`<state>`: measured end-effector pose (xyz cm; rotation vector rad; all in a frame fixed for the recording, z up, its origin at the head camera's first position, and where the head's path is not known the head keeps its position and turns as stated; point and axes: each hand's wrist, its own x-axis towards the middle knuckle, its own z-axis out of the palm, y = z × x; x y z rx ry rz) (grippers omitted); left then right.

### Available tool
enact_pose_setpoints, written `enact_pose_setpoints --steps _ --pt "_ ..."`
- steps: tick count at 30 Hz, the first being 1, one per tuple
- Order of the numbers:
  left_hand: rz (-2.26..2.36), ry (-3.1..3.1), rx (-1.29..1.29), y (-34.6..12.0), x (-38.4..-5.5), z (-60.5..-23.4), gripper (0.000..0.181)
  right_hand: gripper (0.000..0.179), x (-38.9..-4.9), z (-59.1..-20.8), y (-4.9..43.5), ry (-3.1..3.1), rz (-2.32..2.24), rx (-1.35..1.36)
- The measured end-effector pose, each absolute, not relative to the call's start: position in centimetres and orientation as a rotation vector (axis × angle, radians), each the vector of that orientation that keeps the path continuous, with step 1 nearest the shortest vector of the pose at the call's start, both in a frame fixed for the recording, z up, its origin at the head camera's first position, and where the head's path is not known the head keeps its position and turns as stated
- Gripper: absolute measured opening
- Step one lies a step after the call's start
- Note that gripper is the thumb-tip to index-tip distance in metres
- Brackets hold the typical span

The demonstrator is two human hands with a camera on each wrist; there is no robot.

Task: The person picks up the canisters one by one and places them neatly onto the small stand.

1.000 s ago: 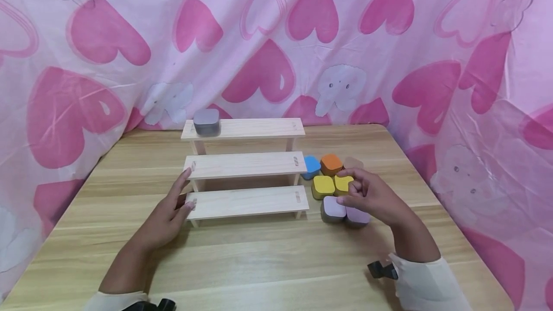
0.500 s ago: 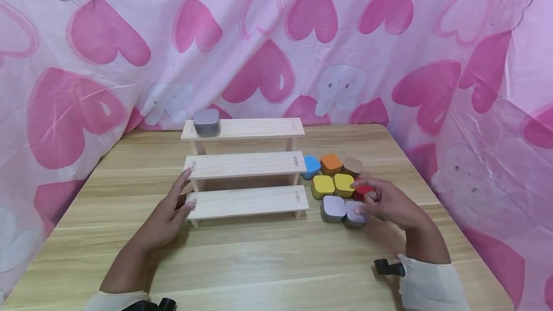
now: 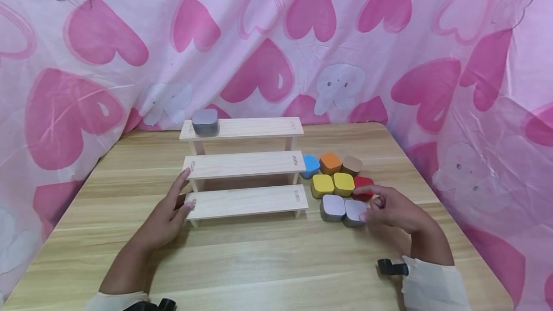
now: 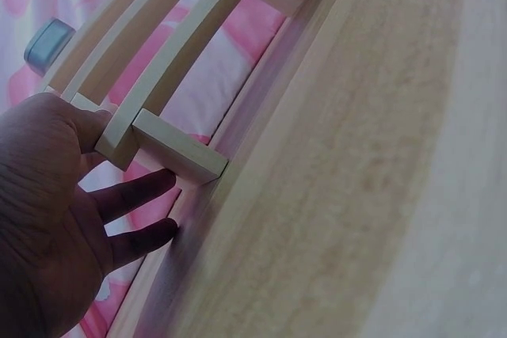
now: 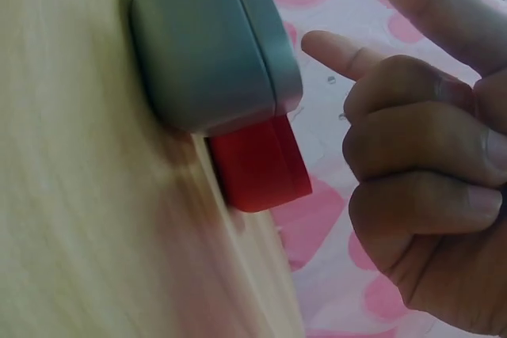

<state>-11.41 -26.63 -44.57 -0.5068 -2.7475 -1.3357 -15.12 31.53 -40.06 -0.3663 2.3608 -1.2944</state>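
Note:
Three pale wooden shelves stand in steps: a front shelf (image 3: 248, 202), a middle shelf (image 3: 244, 164) and a back shelf (image 3: 255, 127). My left hand (image 3: 162, 220) rests at their left ends, thumb on the front shelf and index finger at the middle one. In the left wrist view its other visible fingers stretch out below the plank. My right hand (image 3: 395, 208) hovers at the right over a red rounded box (image 3: 363, 186) and a lilac-grey box (image 3: 355, 211). Its index finger points out, the remaining fingers are folded, and nothing is held. A grey box (image 3: 205, 122) sits on the back shelf's left end.
Right of the shelves lie a blue box (image 3: 310, 166), an orange box (image 3: 330, 162), a brown box (image 3: 352, 164), two yellow boxes (image 3: 322, 185) and another lilac-grey box (image 3: 332, 207). A pink heart-patterned curtain (image 3: 268, 37) surrounds the wooden table (image 3: 259, 268).
My right hand has drawn back to the right and slightly toward me, uncovering the brown and red boxes. The near-right lilac-grey box has shifted slightly. My left hand stays in place.

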Motion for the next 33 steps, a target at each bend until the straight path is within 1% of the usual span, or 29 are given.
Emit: enact_pose_setpoints --steps 6,13,26,33 --pt "-1.336 -2.763 -0.494 -26.7 -11.4 -44.5 0.089 0.069 -15.5 -40.7 31.8 2.33 -1.233 -0.396" --pt "-1.354 -2.753 -0.505 -26.6 -11.5 -44.5 0.09 0.071 -15.6 -41.1 31.9 2.338 -1.17 -0.332" --pt "-1.329 -2.746 -0.509 -26.6 -11.4 -44.5 0.09 0.076 -16.1 -41.8 31.8 2.353 -1.121 -0.337" --pt "-1.336 -2.75 -0.506 -26.6 -11.4 -44.5 0.09 0.07 -16.3 -42.1 31.5 2.38 -1.107 -0.368"
